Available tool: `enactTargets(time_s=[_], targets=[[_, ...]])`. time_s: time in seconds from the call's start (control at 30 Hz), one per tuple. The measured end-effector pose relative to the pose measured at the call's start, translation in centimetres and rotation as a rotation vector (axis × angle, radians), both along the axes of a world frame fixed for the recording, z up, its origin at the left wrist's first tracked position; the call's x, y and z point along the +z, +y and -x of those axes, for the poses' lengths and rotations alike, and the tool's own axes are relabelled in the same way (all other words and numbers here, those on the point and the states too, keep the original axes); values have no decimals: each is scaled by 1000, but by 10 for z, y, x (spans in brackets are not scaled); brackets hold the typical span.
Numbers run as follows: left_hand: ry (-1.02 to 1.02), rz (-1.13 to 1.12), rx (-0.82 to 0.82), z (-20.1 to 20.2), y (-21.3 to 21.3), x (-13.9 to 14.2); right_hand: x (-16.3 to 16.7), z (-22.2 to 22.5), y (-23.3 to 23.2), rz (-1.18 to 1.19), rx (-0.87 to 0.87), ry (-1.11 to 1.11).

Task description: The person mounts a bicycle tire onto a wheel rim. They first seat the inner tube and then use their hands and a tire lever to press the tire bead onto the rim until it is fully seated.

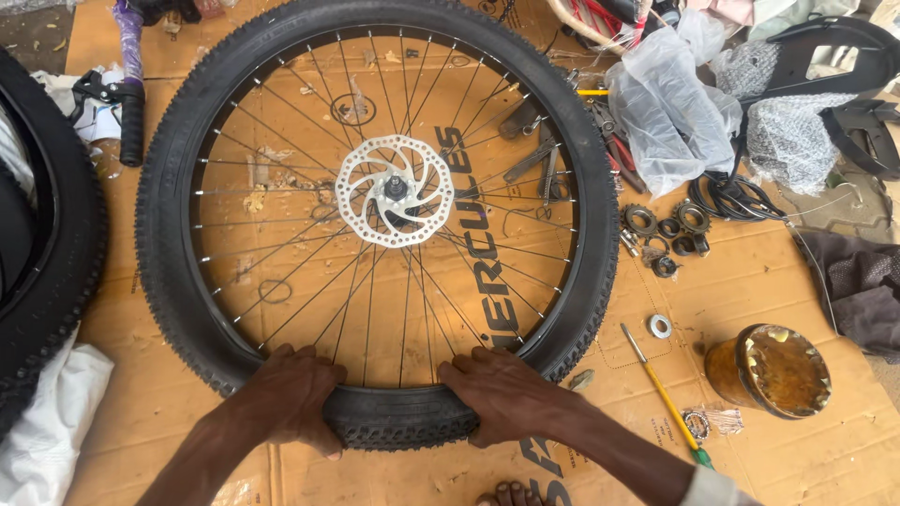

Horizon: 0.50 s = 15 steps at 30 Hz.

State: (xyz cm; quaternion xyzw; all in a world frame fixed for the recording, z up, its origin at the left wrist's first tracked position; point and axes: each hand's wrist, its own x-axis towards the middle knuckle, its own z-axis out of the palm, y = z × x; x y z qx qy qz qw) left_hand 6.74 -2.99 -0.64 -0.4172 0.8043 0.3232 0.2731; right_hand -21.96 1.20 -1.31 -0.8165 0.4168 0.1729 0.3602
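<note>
My left hand (pixel 292 394) and right hand (pixel 506 394) press down on the near edge of the tyre (pixel 169 234), fingers curled over it onto the rim. The wheel lies flat on cardboard (pixel 750 281), disc (pixel 395 191) facing up. My palms hide the tyre's bead; a second tyre (pixel 47 272) is cut off left.

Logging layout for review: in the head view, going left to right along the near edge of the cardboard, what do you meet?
White cloth → left hand → right hand → screwdriver → brown tub. Both hands press on the near part of the tyre.
</note>
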Motion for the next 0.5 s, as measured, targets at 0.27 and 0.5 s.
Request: enactTargets(time_s=[0.27,0.5], targets=[[18,15,-36,9,-8,-11,-2,14,-19,-159,33,-18],[-96,-14,-12,30,-6,-6,0,66,-9,-16,-73,-179]])
